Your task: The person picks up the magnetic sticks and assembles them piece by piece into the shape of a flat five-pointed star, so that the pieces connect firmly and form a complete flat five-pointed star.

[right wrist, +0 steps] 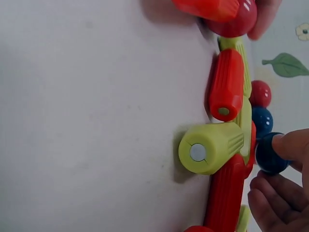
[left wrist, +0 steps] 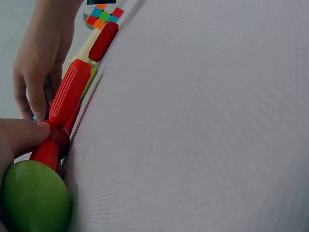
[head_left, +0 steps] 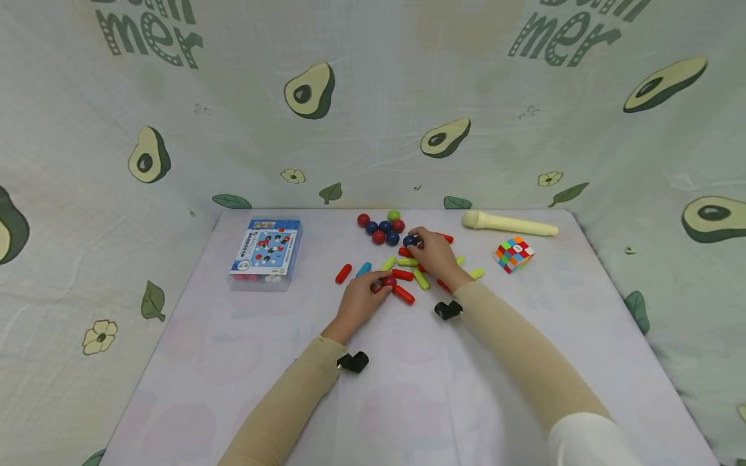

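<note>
My left hand [head_left: 380, 283] pinches a red ball [head_left: 388, 281] joined to a short red stick [head_left: 403, 294] on the white table [head_left: 408, 388]. In the left wrist view my thumb [left wrist: 21, 135] presses on that red ball [left wrist: 60, 139], and a green ball [left wrist: 34, 198] sits right under the camera. My right hand [head_left: 416, 241] pinches a dark blue ball [head_left: 410, 241] at the edge of the stick pile. The right wrist view shows that dark blue ball [right wrist: 269, 154] between my fingertips [right wrist: 289, 144], beside a yellow-green stick [right wrist: 212, 147] and a red stick [right wrist: 227, 84].
A cluster of red, blue and green balls [head_left: 383, 228] lies behind the hands. Loose red, blue and yellow-green sticks [head_left: 350, 272] are scattered around them. A blue box [head_left: 266, 252] lies left, a colourful cube [head_left: 513, 254] and a cream cylinder [head_left: 509, 224] right. Avocado-print cloth walls surround the table.
</note>
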Demonstrator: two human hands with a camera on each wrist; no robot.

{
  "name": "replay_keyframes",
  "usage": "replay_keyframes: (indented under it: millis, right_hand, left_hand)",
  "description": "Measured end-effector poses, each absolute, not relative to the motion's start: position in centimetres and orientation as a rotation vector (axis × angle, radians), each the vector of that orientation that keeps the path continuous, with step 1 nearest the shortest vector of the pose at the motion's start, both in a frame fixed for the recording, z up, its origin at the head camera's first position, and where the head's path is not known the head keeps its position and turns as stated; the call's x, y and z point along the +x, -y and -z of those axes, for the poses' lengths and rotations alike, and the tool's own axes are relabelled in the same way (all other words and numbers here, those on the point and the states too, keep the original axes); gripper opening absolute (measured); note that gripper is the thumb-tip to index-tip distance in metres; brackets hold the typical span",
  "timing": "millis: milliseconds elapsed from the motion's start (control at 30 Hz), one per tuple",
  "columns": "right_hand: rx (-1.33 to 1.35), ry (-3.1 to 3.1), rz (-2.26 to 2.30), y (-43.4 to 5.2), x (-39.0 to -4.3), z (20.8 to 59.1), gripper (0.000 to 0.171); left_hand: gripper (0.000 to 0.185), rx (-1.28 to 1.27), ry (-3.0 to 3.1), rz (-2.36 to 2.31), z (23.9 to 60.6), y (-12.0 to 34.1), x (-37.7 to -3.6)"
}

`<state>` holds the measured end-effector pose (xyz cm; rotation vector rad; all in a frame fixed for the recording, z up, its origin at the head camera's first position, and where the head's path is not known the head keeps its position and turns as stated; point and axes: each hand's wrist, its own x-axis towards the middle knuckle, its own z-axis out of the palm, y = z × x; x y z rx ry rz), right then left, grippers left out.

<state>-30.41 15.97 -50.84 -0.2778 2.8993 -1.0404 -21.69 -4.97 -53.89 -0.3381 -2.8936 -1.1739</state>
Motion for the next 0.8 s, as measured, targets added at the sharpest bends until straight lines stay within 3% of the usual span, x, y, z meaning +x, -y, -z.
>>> replay_keyframes:
  millis: [800]
  right_hand:
    - [-0.49,-2.959,0.983,-17.5,-22.8,49.8,0.043]
  left_hand:
    - [0.038,-0.32,2.896,1.197,53.8,4.9,-21.5]
